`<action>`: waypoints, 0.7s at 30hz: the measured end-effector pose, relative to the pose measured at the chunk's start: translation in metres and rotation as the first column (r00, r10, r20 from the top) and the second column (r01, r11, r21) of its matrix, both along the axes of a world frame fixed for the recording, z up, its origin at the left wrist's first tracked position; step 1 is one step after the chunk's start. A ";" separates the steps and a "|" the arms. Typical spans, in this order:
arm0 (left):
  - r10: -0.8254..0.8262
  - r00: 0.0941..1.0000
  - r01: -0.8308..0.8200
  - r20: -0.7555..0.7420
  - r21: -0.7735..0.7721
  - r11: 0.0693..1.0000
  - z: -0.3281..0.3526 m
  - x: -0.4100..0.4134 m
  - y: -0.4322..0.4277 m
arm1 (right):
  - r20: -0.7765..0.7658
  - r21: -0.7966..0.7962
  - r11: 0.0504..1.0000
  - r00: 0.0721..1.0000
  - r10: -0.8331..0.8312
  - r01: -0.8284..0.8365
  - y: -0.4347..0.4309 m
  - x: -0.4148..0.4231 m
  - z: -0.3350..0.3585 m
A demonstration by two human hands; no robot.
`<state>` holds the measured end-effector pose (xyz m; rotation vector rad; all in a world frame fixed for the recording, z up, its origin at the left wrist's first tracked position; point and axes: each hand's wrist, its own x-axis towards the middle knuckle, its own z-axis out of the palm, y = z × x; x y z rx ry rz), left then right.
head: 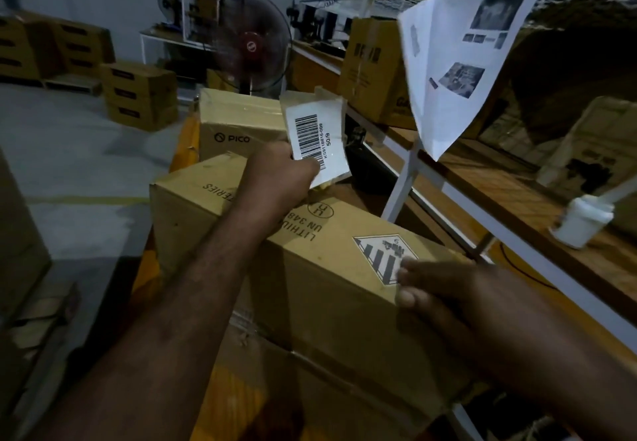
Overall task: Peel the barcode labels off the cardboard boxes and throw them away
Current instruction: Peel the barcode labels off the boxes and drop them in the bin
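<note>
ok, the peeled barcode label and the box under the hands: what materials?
Barcode label: white printed paper, seemingly under a clear glossy film; a translucent edge overhangs the top. Held in the left hand.
Box: matte brown corrugated-looking cardboard with printed markings; the right hand steadies it.

Left hand [279, 171] reaches forward, fingers pinched closed; right hand [437, 289] seemingly lies flat, fingers extended.

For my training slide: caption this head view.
Left hand lifts a peeled barcode label while right hand steadies the cardboard box.
</note>
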<state>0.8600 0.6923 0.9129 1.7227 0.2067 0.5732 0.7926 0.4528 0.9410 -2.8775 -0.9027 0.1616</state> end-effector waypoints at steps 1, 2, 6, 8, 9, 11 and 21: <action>0.007 1.000 -0.007 -0.005 0.007 1.000 0.000 0.001 -0.001 | -0.023 -0.050 0.999 1.000 -0.003 0.001 -0.003 -0.005 0.002; 0.016 1.000 -0.015 -0.006 0.016 1.000 0.000 0.002 -0.002 | -0.040 -0.084 0.996 0.999 -0.023 0.019 -0.003 -0.008 0.004; 0.023 0.999 -0.021 -0.030 0.064 0.998 0.003 0.001 -0.007 | -0.129 -0.106 0.990 0.986 -0.109 0.096 0.017 0.009 0.007; 0.028 0.999 -0.025 -0.045 0.057 0.998 0.003 -0.001 -0.009 | -0.080 -0.066 0.995 0.994 -0.079 0.074 0.030 0.029 0.002; 0.036 0.998 -0.033 -0.052 0.061 0.998 0.003 -0.002 -0.009 | -0.062 -0.069 0.995 0.995 -0.082 0.078 0.036 0.037 0.000; 0.049 0.997 -0.043 -0.066 0.081 0.996 0.002 -0.002 -0.008 | -0.025 -0.079 0.991 0.993 -0.115 0.112 0.043 0.042 -0.005; 0.134 0.991 -0.131 -0.017 0.112 0.985 0.001 -0.006 -0.006 | -0.037 -0.293 0.939 0.980 -0.197 0.178 0.027 -0.024 -0.002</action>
